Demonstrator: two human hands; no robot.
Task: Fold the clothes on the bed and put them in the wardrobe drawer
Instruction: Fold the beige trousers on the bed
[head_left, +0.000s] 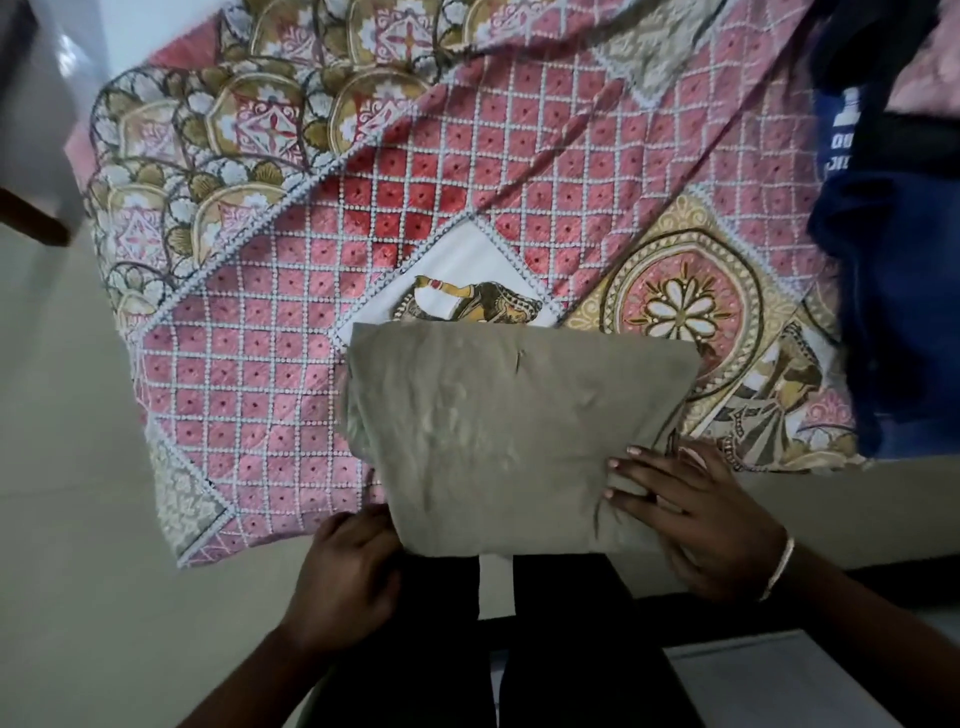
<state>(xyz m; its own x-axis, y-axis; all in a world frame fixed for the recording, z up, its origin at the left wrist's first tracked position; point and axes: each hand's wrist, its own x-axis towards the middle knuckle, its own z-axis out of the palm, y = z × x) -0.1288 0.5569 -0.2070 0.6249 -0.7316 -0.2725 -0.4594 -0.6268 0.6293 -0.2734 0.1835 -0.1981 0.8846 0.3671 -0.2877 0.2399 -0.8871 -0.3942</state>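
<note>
The folded square of olive-grey soft cloth lies at the near edge of the bed, which is covered by a pink, gold and white patterned quilt, and it overhangs that edge between the two hands. The right hand rests its straight fingers flat on the near right corner, thumb beneath or beside, hidden. The left hand is curled at the near left corner, apparently pinching the edge, though the fingertips are out of sight. The cloth looks light, limp and creased; it would likely sag and unfold if lifted by one corner. Supporting both near corners, or sliding a palm under, seems safest. Dark blue garments lie well beyond the right hand.
</note>
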